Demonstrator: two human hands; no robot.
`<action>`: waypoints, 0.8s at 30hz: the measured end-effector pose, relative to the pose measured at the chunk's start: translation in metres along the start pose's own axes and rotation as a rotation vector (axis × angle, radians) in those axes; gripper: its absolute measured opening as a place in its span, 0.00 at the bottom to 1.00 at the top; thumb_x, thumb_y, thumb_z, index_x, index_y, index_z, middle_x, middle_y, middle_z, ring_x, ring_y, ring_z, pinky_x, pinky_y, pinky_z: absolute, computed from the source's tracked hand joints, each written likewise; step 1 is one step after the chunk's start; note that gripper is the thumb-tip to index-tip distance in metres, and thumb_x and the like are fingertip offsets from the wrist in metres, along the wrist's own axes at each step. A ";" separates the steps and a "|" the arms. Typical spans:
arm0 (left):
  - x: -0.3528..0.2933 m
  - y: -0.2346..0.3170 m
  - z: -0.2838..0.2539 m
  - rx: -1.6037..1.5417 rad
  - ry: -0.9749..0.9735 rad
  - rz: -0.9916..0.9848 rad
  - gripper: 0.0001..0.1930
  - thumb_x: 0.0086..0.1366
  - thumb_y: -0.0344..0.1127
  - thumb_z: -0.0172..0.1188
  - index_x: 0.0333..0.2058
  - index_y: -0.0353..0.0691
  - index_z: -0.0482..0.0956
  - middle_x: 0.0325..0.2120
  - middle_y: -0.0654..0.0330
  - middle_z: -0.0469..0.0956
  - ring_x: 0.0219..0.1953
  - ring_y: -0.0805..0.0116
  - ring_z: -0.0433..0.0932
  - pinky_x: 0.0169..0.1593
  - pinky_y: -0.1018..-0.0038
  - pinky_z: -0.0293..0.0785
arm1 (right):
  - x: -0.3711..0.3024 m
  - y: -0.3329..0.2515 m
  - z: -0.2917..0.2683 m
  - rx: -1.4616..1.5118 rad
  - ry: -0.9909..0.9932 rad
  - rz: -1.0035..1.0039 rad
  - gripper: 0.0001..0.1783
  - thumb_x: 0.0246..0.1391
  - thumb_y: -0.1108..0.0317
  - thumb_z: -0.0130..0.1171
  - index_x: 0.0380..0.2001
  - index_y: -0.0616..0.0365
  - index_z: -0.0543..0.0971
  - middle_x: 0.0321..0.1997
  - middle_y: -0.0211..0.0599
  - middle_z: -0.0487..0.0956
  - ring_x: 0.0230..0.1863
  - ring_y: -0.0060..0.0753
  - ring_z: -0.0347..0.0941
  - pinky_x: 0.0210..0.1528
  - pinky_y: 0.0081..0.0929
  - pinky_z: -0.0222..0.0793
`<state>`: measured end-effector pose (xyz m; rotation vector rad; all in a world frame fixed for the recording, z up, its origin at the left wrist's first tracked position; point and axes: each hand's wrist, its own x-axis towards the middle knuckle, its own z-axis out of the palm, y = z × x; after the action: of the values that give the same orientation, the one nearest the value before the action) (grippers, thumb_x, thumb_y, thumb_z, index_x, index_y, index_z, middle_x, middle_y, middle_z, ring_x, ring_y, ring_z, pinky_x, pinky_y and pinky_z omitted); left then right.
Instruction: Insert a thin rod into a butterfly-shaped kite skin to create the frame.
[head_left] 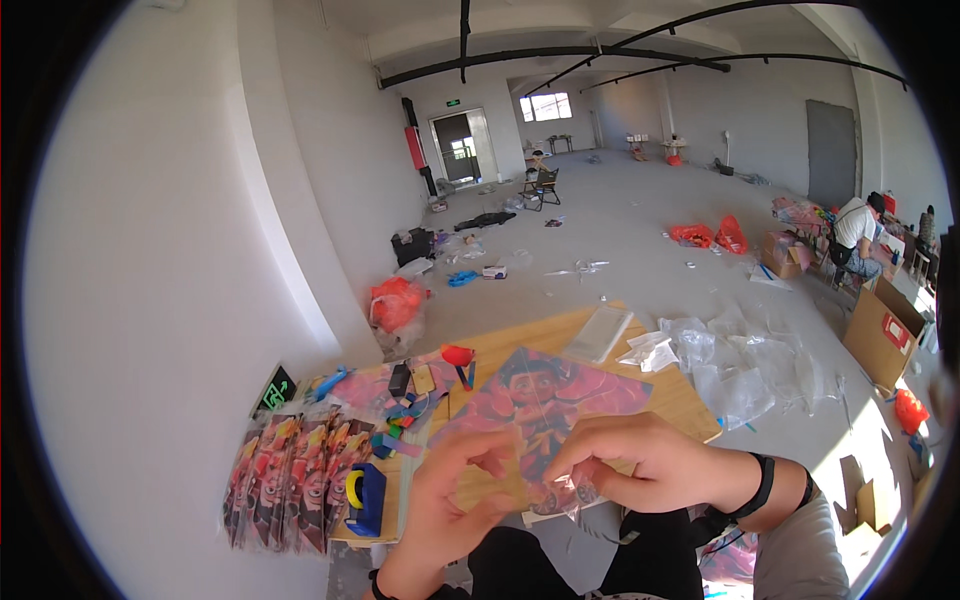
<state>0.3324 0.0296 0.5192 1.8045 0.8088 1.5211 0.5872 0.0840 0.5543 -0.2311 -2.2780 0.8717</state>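
A colourful printed sheet [535,385] with a cartoon figure lies on the wooden table [590,328] before me, one corner pointing away. My left hand [455,495] is over its near left part, thumb and fingers apart with nothing seen between them. Over the near right part, my right hand [630,460] has its thumb and fingers bent together. A small shiny, clear bit shows at those fingertips, too small to name. Below the right hand a thin curved strip [600,530] hangs by the table's near edge, above my dark-clad legs.
Left of the sheet stand a blue tape dispenser [368,500] and several packed prints [290,480] in clear film. A clear flat case [600,333] lies at the table's far edge. Plastic bags [740,375] cover the floor at right, near a cardboard box [880,335]. Another person [857,228] sits far right.
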 end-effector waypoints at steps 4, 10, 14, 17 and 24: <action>0.009 0.011 0.019 0.376 0.081 0.251 0.21 0.53 0.31 0.78 0.47 0.40 0.84 0.40 0.58 0.80 0.40 0.67 0.79 0.45 0.72 0.75 | 0.007 -0.007 0.012 -0.123 0.019 -0.061 0.19 0.54 0.84 0.52 0.48 0.57 0.77 0.43 0.36 0.79 0.41 0.36 0.82 0.39 0.30 0.77; 0.001 0.000 0.030 0.381 0.220 0.294 0.12 0.52 0.21 0.75 0.36 0.38 0.87 0.36 0.58 0.80 0.37 0.68 0.80 0.42 0.74 0.75 | 0.004 0.008 0.025 -0.171 0.085 -0.017 0.18 0.55 0.83 0.53 0.49 0.59 0.77 0.44 0.36 0.80 0.43 0.35 0.82 0.41 0.30 0.78; 0.001 -0.010 0.030 0.454 0.234 0.301 0.11 0.52 0.19 0.74 0.35 0.38 0.86 0.35 0.58 0.80 0.37 0.68 0.80 0.41 0.75 0.75 | 0.004 0.061 0.034 0.248 0.031 0.071 0.15 0.60 0.80 0.52 0.50 0.60 0.77 0.47 0.35 0.81 0.46 0.31 0.82 0.44 0.30 0.77; 0.006 -0.016 0.029 0.489 0.211 0.330 0.10 0.53 0.20 0.73 0.34 0.37 0.86 0.37 0.57 0.80 0.38 0.68 0.80 0.42 0.75 0.75 | -0.001 0.113 0.051 1.088 0.149 0.487 0.16 0.67 0.72 0.50 0.55 0.58 0.77 0.53 0.37 0.81 0.51 0.29 0.80 0.52 0.29 0.74; 0.024 -0.012 0.014 0.523 0.190 0.288 0.09 0.56 0.20 0.70 0.36 0.36 0.84 0.41 0.55 0.80 0.41 0.67 0.79 0.46 0.75 0.74 | -0.051 0.167 0.102 1.152 0.196 0.545 0.26 0.74 0.53 0.44 0.66 0.56 0.68 0.64 0.42 0.76 0.63 0.34 0.73 0.62 0.36 0.67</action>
<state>0.3493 0.0549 0.5219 2.2520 1.1631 1.8049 0.5477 0.1382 0.3633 -0.3744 -1.2290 2.1494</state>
